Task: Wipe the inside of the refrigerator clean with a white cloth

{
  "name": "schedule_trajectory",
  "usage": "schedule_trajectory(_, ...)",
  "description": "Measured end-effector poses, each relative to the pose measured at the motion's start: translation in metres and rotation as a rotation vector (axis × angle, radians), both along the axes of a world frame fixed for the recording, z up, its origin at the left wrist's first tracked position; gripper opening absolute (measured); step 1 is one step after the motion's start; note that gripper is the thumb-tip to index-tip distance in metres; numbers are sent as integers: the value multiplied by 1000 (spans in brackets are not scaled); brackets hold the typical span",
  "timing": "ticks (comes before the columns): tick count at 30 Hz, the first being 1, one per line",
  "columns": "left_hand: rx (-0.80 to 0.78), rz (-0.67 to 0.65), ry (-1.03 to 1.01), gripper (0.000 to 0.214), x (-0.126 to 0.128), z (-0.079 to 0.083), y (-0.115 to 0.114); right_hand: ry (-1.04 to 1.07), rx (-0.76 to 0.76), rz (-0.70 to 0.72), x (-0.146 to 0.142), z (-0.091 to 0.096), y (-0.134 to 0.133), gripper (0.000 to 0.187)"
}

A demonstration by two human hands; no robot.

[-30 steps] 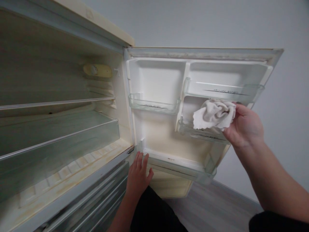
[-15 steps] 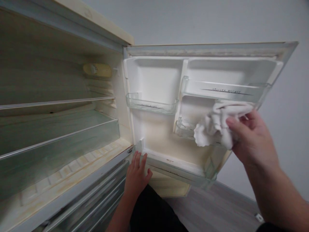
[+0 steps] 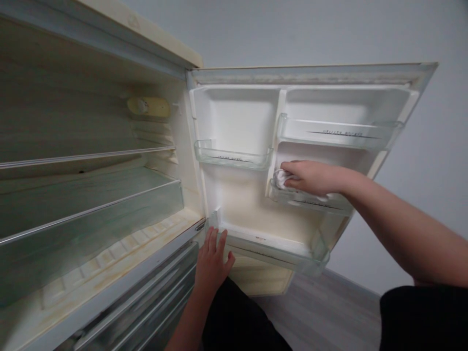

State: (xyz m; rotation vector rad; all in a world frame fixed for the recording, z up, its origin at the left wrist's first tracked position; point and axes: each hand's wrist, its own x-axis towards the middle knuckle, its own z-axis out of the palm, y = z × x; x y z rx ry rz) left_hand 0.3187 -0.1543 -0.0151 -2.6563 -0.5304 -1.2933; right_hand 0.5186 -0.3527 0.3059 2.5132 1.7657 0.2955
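An open fridge door faces me with several clear plastic door bins. My right hand reaches into the middle right bin and presses a white cloth against its left end; only a small bit of cloth shows under the fingers. My left hand lies flat, fingers stretched out, against the lower corner of the door by the bottom bin, holding nothing.
The fridge interior on the left has glass shelves and a yellowed, stained floor ledge. A lamp housing sits on the inner side wall. Freezer drawers lie below. Grey wall and wood-look floor are behind the door.
My right hand moved the cloth from in front of the door down and left into the middle right bin. My left hand stayed at the door's lower corner.
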Motion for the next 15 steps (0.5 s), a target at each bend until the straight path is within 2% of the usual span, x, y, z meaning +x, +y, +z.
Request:
schedule_trajectory(4, 9, -13, 5, 59, -2, -1, 1, 81, -36, 53, -10, 3, 3, 20)
schedule_trajectory(10, 51, -19, 32, 56, -6, 0, 6, 255, 2, 257, -17, 0, -22, 32)
schedule_trajectory(15, 50, -6, 48, 55, -7, 0, 7, 286, 54, 228, -1, -9, -28, 36)
